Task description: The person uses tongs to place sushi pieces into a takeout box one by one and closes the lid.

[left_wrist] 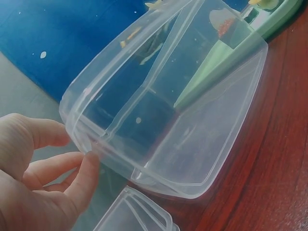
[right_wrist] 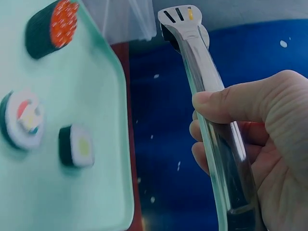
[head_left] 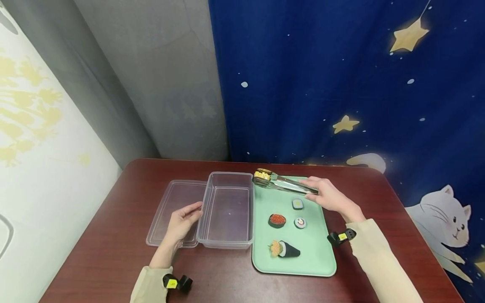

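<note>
My right hand (head_left: 329,196) grips metal serving tongs (right_wrist: 207,82), thumb on one arm and fingers round the other. Between the tong heads is a yellow-topped toy sushi piece (head_left: 262,175), held above the tray's far left corner, beside the container's rim. At the left, my left hand (head_left: 181,224) pinches the near rim of a clear plastic container (left_wrist: 144,96) between thumb and fingers. On the green tray (head_left: 314,256) lie a roe sushi (head_left: 277,220), a round roll (head_left: 300,223), a small squarish roll (head_left: 297,204) and a cone hand roll (head_left: 289,249).
A clear lid (head_left: 159,227) lies flat left of the container, partly under my left hand and arm. Both stand with the tray on a dark red wooden table (head_left: 219,277). Behind it hang a grey curtain (head_left: 170,84) and a blue starry curtain (head_left: 288,84).
</note>
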Tool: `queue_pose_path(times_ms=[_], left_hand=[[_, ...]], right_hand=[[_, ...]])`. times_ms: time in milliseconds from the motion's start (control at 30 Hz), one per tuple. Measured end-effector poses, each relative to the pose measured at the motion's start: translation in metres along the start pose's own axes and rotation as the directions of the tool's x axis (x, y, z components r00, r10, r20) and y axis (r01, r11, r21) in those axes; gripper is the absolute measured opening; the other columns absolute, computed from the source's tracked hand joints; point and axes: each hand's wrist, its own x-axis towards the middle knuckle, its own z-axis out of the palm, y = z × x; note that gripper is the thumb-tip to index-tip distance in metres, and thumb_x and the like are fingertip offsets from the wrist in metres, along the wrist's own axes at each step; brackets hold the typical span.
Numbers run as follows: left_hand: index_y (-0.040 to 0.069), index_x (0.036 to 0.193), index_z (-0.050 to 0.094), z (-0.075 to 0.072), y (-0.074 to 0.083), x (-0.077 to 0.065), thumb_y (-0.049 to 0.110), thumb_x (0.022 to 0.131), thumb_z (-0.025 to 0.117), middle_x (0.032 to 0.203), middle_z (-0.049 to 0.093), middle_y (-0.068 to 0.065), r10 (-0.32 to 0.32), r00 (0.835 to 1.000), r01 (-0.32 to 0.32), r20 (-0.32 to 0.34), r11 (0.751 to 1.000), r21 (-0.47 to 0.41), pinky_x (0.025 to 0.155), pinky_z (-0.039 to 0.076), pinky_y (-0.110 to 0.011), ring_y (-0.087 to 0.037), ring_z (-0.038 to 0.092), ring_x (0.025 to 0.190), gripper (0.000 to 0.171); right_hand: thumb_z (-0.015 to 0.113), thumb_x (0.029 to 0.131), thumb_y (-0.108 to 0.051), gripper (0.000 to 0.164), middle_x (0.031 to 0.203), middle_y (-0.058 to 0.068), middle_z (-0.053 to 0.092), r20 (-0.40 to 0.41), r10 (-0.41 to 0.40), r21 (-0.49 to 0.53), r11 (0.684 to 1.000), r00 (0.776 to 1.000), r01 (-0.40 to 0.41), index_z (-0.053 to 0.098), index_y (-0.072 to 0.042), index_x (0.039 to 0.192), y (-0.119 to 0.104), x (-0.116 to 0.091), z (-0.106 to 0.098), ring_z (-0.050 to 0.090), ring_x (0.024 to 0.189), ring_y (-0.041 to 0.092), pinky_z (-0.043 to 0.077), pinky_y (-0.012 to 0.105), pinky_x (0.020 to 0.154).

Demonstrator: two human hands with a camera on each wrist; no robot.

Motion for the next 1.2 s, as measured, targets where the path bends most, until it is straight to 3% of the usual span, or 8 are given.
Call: queue_pose_path(times_ms=[267, 500, 800, 1033, 1200], left_hand=[[-0.013, 0.12, 0.056, 0.0, 0.001, -0.001, -0.006, 0.086, 0.061, 0.117, 0.058, -0.029, 0.0, 1.0, 0.0, -0.005, 1.0, 0.011, 0.075, 0.05, -0.012, 0.002, 0.062, 0.083, 0.035], [-0.013, 0.119, 0.056, 0.0, 0.0, -0.001, -0.007, 0.086, 0.06, 0.115, 0.059, -0.03, 0.004, 1.0, -0.004, -0.007, 1.0, 0.006, 0.075, 0.05, -0.013, 0.002, 0.061, 0.083, 0.034], [-0.013, 0.118, 0.057, 0.0, -0.004, 0.0, -0.007, 0.085, 0.061, 0.11, 0.061, -0.03, 0.011, 1.0, -0.011, -0.01, 1.0, 0.007, 0.074, 0.051, -0.015, -0.005, 0.064, 0.083, 0.034], [-0.013, 0.118, 0.057, 0.001, -0.003, -0.002, -0.007, 0.085, 0.061, 0.112, 0.061, -0.03, 0.02, 1.0, -0.02, -0.006, 1.0, 0.019, 0.073, 0.051, -0.013, -0.005, 0.064, 0.082, 0.034], [-0.013, 0.118, 0.057, 0.0, -0.003, -0.001, -0.008, 0.085, 0.061, 0.112, 0.06, -0.03, 0.026, 1.0, -0.026, -0.01, 1.0, 0.018, 0.073, 0.05, -0.013, -0.001, 0.062, 0.08, 0.034]], right_hand=[[0.067, 0.082, 0.002, 0.047, 0.114, 0.014, 0.062, 0.039, -0.041, 0.046, 0.998, 0.998, 0.039, 0.054, 0.004, 0.127, -0.015, 0.031, 0.004, 0.056, 0.089, 0.021, 0.05, 0.035, 0.071], [0.065, 0.084, 0.002, 0.045, 0.117, 0.019, 0.06, 0.087, -0.078, 0.106, 0.992, 0.993, 0.069, 0.053, 0.009, 0.127, -0.026, 0.053, 0.016, 0.057, 0.087, 0.023, 0.049, 0.034, 0.07], [0.066, 0.083, 0.002, 0.044, 0.113, 0.015, 0.062, 0.172, -0.094, 0.092, 0.993, 0.981, 0.079, 0.056, 0.005, 0.126, -0.031, 0.077, 0.038, 0.054, 0.082, 0.015, 0.049, 0.029, 0.07], [0.065, 0.08, 0.003, 0.044, 0.103, 0.015, 0.065, 0.214, -0.118, 0.043, 0.993, 0.97, 0.112, 0.059, 0.004, 0.123, -0.034, 0.095, 0.045, 0.055, 0.081, 0.023, 0.048, 0.031, 0.07], [0.064, 0.077, 0.004, 0.043, 0.107, 0.018, 0.064, 0.255, -0.14, 0.002, 0.99, 0.957, 0.144, 0.06, 0.006, 0.119, -0.037, 0.106, 0.048, 0.059, 0.092, 0.03, 0.051, 0.035, 0.077]])
